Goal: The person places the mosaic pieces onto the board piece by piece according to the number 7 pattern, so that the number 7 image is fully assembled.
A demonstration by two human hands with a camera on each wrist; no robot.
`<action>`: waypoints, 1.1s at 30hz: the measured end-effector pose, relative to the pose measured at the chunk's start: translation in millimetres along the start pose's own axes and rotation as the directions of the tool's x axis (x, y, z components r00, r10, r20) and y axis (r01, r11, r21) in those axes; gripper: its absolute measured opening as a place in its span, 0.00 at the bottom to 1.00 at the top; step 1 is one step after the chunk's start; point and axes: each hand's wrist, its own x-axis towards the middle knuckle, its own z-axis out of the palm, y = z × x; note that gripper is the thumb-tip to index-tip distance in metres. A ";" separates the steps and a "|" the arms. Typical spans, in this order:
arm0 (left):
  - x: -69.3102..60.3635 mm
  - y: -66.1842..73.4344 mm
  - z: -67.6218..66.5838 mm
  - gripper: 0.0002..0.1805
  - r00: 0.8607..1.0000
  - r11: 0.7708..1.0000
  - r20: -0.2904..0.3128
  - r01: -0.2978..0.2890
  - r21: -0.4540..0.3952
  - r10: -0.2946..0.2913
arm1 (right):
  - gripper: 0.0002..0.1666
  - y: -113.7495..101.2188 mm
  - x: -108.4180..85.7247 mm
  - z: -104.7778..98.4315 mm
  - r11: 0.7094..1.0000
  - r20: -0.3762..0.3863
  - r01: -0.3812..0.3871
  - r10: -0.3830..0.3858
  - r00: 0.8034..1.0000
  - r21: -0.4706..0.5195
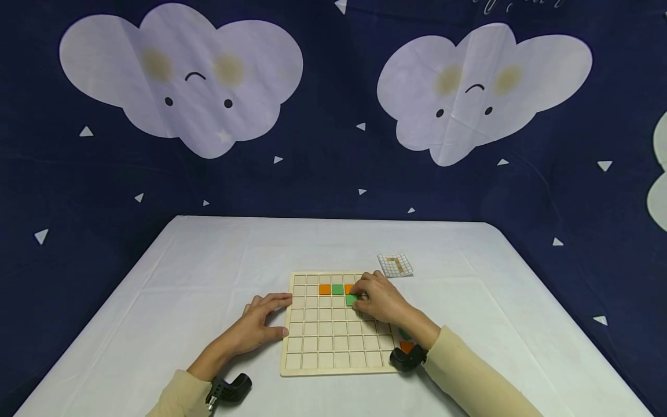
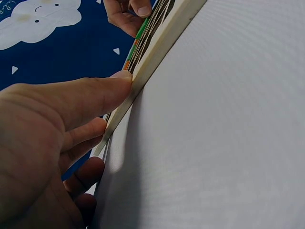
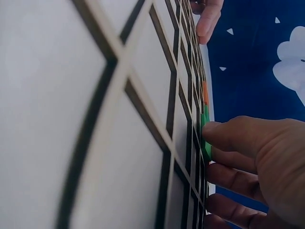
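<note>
A wooden grid board (image 1: 311, 360) lies on the white table, its cells bordered by thin raised strips. In one upper row sit an orange tile (image 1: 325, 289), a green tile (image 1: 337, 289) and a second orange tile (image 1: 349, 288), partly covered by fingers. My right hand (image 1: 381, 296) pinches another green tile (image 1: 351, 300) between thumb and fingers, just below that second orange tile. In the right wrist view, the thumb touches green tile (image 3: 206, 143) at the board's surface. My left hand (image 1: 255, 324) rests against the board's left edge, thumb and fingertips spread along it.
A small pattern card (image 1: 395, 265) with a coloured grid lies behind the board's top right corner. Beside the board's right edge, partly under the right wrist, are an orange tile (image 1: 406, 346) and a green piece (image 1: 405, 334). A dark blue cloud-print cloth (image 1: 333, 185) hangs behind the table.
</note>
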 end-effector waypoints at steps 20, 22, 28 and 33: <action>0.1 -0.9 0.0 0.34 1.000 1.000 0.004 0.000 -0.008 0.000 | 0.15 -0.2 -6.4 -16.4 0.996 -0.027 -0.045 0.047 0.999 0.082; 0.2 -1.0 0.0 0.34 1.000 1.000 0.005 0.003 -0.010 -0.003 | 0.15 0.6 -8.4 -18.1 0.993 -0.024 -0.057 0.059 0.998 0.100; 0.3 -1.1 -0.1 0.34 1.000 1.000 0.003 0.004 -0.008 -0.004 | 0.15 3.3 -13.7 -22.7 0.990 -0.034 -0.069 0.074 0.997 0.124; 0.2 0.0 -0.1 0.34 1.000 1.000 0.004 0.012 -0.019 -0.012 | 0.15 7.4 -17.0 -25.6 0.992 -0.059 -0.056 0.063 0.996 0.112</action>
